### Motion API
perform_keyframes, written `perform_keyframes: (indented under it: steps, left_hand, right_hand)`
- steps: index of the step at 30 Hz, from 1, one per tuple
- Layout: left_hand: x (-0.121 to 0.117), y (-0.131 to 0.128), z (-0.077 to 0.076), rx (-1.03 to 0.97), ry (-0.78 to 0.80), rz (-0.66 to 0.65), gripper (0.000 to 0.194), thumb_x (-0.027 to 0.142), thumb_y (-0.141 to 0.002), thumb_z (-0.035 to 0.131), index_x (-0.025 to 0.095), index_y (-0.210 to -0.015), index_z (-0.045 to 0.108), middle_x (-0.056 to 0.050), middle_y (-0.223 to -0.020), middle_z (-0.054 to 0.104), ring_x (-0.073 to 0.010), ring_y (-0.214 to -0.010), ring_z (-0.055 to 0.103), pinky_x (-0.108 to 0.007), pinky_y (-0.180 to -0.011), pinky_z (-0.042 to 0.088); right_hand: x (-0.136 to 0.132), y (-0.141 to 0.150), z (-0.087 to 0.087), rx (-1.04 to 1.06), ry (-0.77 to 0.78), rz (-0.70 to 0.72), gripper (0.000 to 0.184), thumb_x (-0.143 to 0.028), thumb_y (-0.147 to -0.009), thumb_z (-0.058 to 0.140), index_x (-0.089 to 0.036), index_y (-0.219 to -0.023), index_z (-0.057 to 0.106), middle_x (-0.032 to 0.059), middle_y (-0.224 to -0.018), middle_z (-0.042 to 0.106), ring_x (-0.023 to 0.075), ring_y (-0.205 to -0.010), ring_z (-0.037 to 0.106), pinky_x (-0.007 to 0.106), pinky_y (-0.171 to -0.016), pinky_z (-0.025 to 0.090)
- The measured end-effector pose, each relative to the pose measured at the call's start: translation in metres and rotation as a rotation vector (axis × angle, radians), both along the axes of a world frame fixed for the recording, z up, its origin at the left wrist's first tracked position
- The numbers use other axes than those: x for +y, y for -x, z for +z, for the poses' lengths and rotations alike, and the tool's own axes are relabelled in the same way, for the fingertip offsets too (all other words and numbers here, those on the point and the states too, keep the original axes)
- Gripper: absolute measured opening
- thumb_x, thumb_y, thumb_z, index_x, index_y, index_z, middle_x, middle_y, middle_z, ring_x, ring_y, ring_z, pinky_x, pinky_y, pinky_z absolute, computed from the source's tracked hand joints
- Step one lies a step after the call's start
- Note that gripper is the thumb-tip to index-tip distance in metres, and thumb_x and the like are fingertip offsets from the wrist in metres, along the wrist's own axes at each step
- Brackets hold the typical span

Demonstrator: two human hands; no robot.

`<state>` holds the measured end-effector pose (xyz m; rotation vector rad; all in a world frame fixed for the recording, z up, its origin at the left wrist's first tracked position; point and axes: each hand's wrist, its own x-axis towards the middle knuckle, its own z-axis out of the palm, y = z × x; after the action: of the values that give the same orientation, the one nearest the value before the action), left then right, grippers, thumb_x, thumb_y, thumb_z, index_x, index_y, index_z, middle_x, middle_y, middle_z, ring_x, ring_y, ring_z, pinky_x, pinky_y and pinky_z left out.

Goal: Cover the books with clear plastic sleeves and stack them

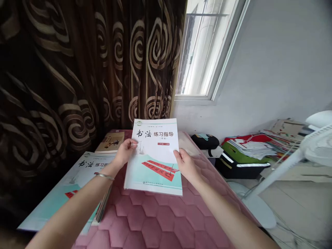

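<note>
Between my two hands is a calligraphy workbook (153, 162) with a white and pale green cover and red banners, held up over the pink quilted mattress (160, 221). My left hand (126, 150) pinches its left edge, and a silver bangle circles that wrist. On the opposite edge, my right hand (186, 163) grips it with the thumb on the cover. To the left, partly behind my left forearm, a second workbook (62, 190) with the same cover lies on a stack of books (103, 202).
A brown book (110, 141) lies at the mattress's far end, beside the patterned curtain (145, 69). A black case (204, 141) sits near the wall. Further right are a green and black bag (241, 159), piled papers (285, 138) and a white fan (280, 176).
</note>
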<state>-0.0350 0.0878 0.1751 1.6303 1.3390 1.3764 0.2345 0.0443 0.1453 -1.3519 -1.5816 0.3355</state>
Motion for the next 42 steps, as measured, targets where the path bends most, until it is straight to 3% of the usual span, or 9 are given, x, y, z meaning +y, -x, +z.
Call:
perform_keyframes:
  steps: [4,7,13,18,22,28,35,38,42]
  left_hand:
    - [0.002,0.05,0.024,0.147,0.089,0.131,0.02,0.024,-0.07,0.064,0.019,-0.087,0.056,0.005,-0.062,0.056,-0.0123,-0.059,0.053,-0.023,-0.058,0.038]
    - [-0.012,0.094,0.029,0.274,0.143,0.249,0.018,0.021,-0.07,0.063,0.02,-0.084,0.052,0.007,-0.06,0.054,-0.012,-0.056,0.05,-0.024,-0.057,0.036]
    - [-0.061,0.179,0.013,0.523,0.236,0.478,0.013,0.016,-0.072,0.057,0.022,-0.074,0.046,0.008,-0.056,0.045,-0.0137,-0.058,0.048,-0.025,-0.059,0.035]
    - [-0.085,0.228,-0.012,0.675,0.252,0.59,0.014,0.015,-0.074,0.053,0.023,-0.07,0.042,0.003,-0.068,0.05,-0.018,-0.073,0.055,-0.031,-0.074,0.043]
    - [-0.087,0.246,-0.034,0.737,0.268,0.61,0.012,0.013,-0.074,0.053,0.022,-0.071,0.045,0.001,-0.074,0.053,-0.0194,-0.083,0.058,-0.031,-0.081,0.046]
    - [-0.084,0.251,-0.054,0.835,0.296,0.552,0.016,0.012,-0.081,0.049,0.018,-0.094,0.056,-0.005,-0.09,0.061,-0.0176,-0.088,0.062,-0.027,-0.084,0.046]
    - [-0.075,0.254,-0.067,1.038,0.357,0.606,0.033,0.014,-0.087,0.045,0.009,-0.118,0.055,-0.017,-0.109,0.061,-0.0232,-0.097,0.062,-0.033,-0.086,0.047]
    - [-0.074,0.253,-0.073,1.15,0.382,0.58,0.03,0.021,-0.088,0.047,0.006,-0.109,0.062,-0.021,-0.1,0.063,-0.0282,-0.093,0.062,-0.037,-0.079,0.047]
    - [-0.077,0.25,-0.077,1.291,0.335,0.421,0.031,0.038,-0.086,0.057,0.011,-0.083,0.071,-0.019,-0.083,0.065,-0.0312,-0.095,0.059,-0.037,-0.081,0.045]
  right_hand:
    - [-0.006,0.055,0.017,0.205,0.075,0.128,0.037,-0.06,-0.085,0.038,-0.025,-0.071,0.042,-0.0041,-0.056,0.05,0.016,-0.051,0.049,0.025,-0.047,0.034]
    - [-0.015,0.104,0.011,0.259,0.084,0.17,0.036,-0.057,-0.084,0.041,-0.025,-0.069,0.042,-0.0024,-0.057,0.054,0.0166,-0.053,0.052,0.026,-0.048,0.036]
    - [-0.038,0.202,-0.022,0.296,0.163,0.279,0.03,-0.049,-0.086,0.038,-0.025,-0.07,0.044,0.0037,-0.066,0.064,0.0196,-0.062,0.059,0.028,-0.055,0.042]
    - [-0.048,0.26,-0.048,0.303,0.17,0.317,0.029,-0.045,-0.091,0.037,-0.025,-0.071,0.045,0.004,-0.067,0.064,0.02,-0.063,0.062,0.028,-0.059,0.046]
    - [-0.047,0.276,-0.069,0.194,0.246,0.309,0.028,-0.04,-0.093,0.039,-0.022,-0.081,0.055,0.0078,-0.075,0.069,0.0219,-0.071,0.067,0.027,-0.062,0.048]
    - [-0.045,0.277,-0.085,0.177,0.216,0.279,0.039,-0.032,-0.092,0.044,-0.016,-0.126,0.055,0.0144,-0.112,0.071,0.0243,-0.102,0.068,0.031,-0.083,0.053]
    - [-0.044,0.28,-0.091,0.243,0.234,0.29,0.045,-0.031,-0.093,0.042,-0.015,-0.133,0.051,0.0138,-0.123,0.067,0.0226,-0.113,0.064,0.034,-0.095,0.05]
    - [-0.043,0.281,-0.092,0.276,0.267,0.287,0.045,-0.031,-0.092,0.041,-0.014,-0.133,0.052,0.0139,-0.123,0.067,0.023,-0.113,0.064,0.034,-0.095,0.05]
    - [-0.042,0.28,-0.091,0.287,0.306,0.291,0.045,-0.03,-0.092,0.041,-0.013,-0.133,0.052,0.0143,-0.124,0.066,0.0229,-0.113,0.064,0.033,-0.096,0.049]
